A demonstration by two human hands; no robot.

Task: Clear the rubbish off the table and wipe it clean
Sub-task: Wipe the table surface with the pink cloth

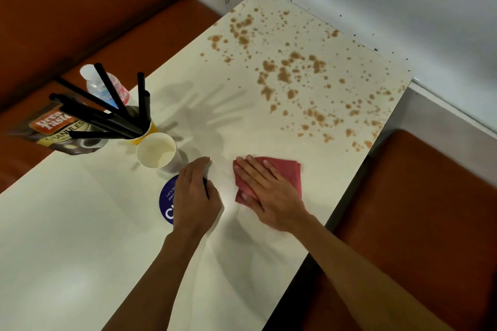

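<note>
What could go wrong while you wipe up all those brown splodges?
The red cloth under the right hand is small beside the brown spill, so it may just smear it or push drips off the table edge onto the orange seat. The left hand rests close to the empty paper cup and the cup of black straws; a bump could tip them over.

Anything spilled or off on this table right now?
Yes. Brown splatter covers the far half of the table, dense near the wall, unwiped. The red cloth under the right hand lies short of it. Black straws splay from the yellow cup.
</note>
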